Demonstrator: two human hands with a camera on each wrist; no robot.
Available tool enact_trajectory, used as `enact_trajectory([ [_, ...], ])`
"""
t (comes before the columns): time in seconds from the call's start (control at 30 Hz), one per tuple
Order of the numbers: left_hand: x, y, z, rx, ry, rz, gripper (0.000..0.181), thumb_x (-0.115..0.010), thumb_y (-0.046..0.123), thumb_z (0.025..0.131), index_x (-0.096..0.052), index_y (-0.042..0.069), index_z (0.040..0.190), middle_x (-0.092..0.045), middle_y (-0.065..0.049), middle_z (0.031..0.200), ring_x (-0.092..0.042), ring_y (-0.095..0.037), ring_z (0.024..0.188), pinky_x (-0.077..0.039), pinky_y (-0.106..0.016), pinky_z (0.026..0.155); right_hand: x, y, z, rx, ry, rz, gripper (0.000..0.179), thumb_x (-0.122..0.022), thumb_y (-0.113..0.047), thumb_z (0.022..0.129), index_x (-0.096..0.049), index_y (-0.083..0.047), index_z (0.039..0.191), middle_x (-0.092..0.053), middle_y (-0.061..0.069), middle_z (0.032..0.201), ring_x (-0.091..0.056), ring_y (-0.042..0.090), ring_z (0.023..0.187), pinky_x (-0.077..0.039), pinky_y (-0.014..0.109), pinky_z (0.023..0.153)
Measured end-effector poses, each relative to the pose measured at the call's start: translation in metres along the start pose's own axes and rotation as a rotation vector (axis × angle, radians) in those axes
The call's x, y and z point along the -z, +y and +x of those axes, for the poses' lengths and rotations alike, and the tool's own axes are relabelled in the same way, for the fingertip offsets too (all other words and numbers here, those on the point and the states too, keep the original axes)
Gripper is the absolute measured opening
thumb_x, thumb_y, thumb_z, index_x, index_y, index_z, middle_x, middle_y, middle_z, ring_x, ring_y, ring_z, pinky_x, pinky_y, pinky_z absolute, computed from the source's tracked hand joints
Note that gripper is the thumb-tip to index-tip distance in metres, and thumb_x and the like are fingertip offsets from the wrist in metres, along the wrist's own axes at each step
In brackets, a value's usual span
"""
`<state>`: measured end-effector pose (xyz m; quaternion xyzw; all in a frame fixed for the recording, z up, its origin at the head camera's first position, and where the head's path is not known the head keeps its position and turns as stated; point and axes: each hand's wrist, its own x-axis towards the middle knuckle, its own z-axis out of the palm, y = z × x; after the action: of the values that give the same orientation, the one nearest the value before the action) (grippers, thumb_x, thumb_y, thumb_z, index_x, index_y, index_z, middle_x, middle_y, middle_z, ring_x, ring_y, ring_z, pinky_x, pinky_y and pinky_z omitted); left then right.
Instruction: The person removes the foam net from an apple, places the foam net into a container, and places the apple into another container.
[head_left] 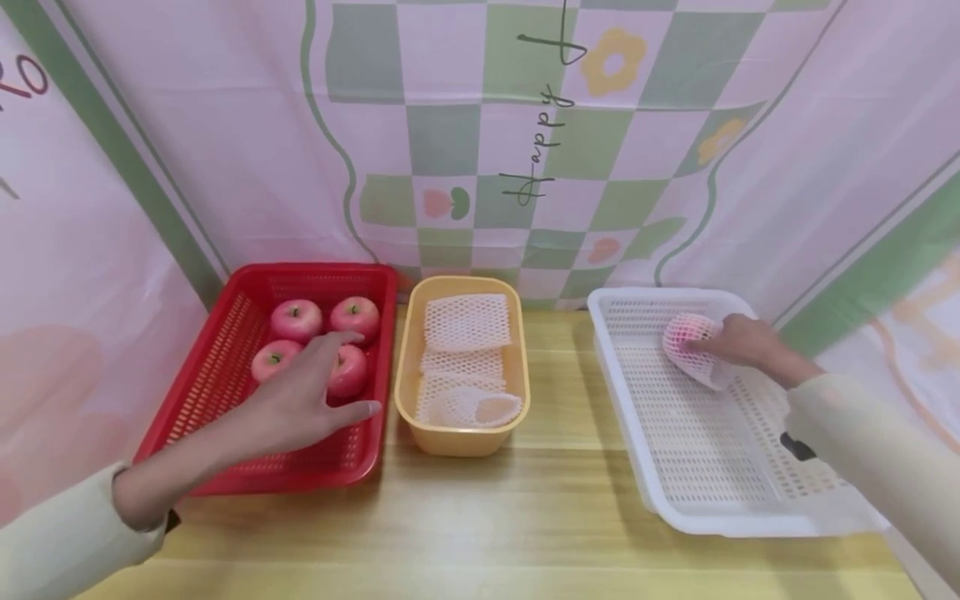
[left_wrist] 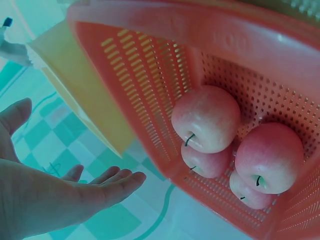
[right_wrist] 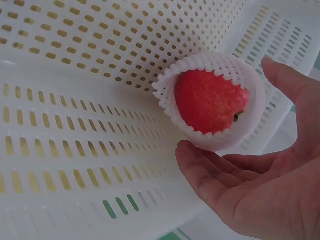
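My left hand hovers over the red basket, fingers stretched out and thumb spread. In the left wrist view its palm is bare. Several pink-red apples sit in that basket, close under the fingers. In the white basket at the right, my right hand holds an apple dressed in a white foam net. The fingers curve along one side and the thumb lies at the other. The apple's red skin and stem show through the net's opening.
Between the two baskets stands a yellow tub with several foam nets lying in it. All three containers are on a wooden table. A checked, patterned cloth hangs behind them.
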<state>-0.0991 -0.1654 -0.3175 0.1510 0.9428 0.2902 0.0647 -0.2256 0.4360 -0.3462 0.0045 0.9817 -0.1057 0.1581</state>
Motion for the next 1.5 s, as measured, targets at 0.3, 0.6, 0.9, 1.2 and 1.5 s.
enact_trajectory([
  [0.3, -0.001, 0.009, -0.009, 0.014, -0.013, 0.009, 0.089, -0.086, 0.042, 0.089, -0.036, 0.011, 0.156, -0.051, -0.011, 0.147, -0.053, -0.03, 0.129, -0.061, -0.057, 0.094, -0.016, 0.0, 0.01, 0.035, 0.011, 0.106, 0.048, -0.076, -0.045, 0.096, -0.07, 0.0, 0.08, -0.06, 0.004, 0.061, -0.063, 0.021, 0.063, -0.055, 0.033, 0.065],
  [0.6, -0.008, 0.016, -0.022, -0.088, 0.035, -0.002, 0.085, -0.087, 0.039, 0.088, -0.04, 0.014, 0.154, -0.051, -0.005, 0.149, -0.053, -0.024, 0.132, -0.056, -0.056, 0.104, -0.025, -0.007, 0.015, -0.027, 0.007, 0.092, 0.099, -0.076, -0.048, 0.093, -0.032, 0.036, 0.123, -0.06, 0.025, 0.084, -0.065, 0.037, 0.077, -0.061, 0.05, 0.076],
  [0.9, -0.015, 0.026, -0.031, -0.076, 0.008, 0.01, 0.087, -0.088, 0.043, 0.086, -0.041, 0.015, 0.154, -0.052, -0.005, 0.147, -0.055, -0.024, 0.13, -0.056, -0.058, 0.102, -0.033, -0.01, 0.02, -0.076, 0.025, 0.071, 0.115, -0.076, -0.05, 0.093, -0.014, 0.04, 0.132, -0.051, 0.048, 0.107, -0.061, 0.057, 0.098, -0.055, 0.065, 0.091],
  [1.2, -0.027, 0.032, -0.037, -0.087, -0.015, 0.034, 0.087, -0.087, 0.047, 0.086, -0.043, 0.015, 0.153, -0.054, -0.005, 0.147, -0.053, -0.024, 0.134, -0.052, -0.057, 0.109, -0.033, -0.007, 0.019, -0.063, 0.045, 0.129, 0.091, -0.077, -0.046, 0.093, -0.033, 0.029, 0.121, -0.053, 0.028, 0.092, -0.06, 0.04, 0.083, -0.058, 0.056, 0.08],
  [1.5, -0.032, 0.037, -0.042, -0.055, -0.048, 0.021, 0.088, -0.089, 0.048, 0.083, -0.043, 0.02, 0.153, -0.052, -0.002, 0.148, -0.053, -0.023, 0.133, -0.055, -0.055, 0.106, -0.027, -0.005, 0.013, -0.028, 0.049, 0.101, 0.083, -0.077, -0.05, 0.092, -0.043, 0.023, 0.112, -0.056, 0.024, 0.088, -0.06, 0.037, 0.078, -0.058, 0.048, 0.071],
])
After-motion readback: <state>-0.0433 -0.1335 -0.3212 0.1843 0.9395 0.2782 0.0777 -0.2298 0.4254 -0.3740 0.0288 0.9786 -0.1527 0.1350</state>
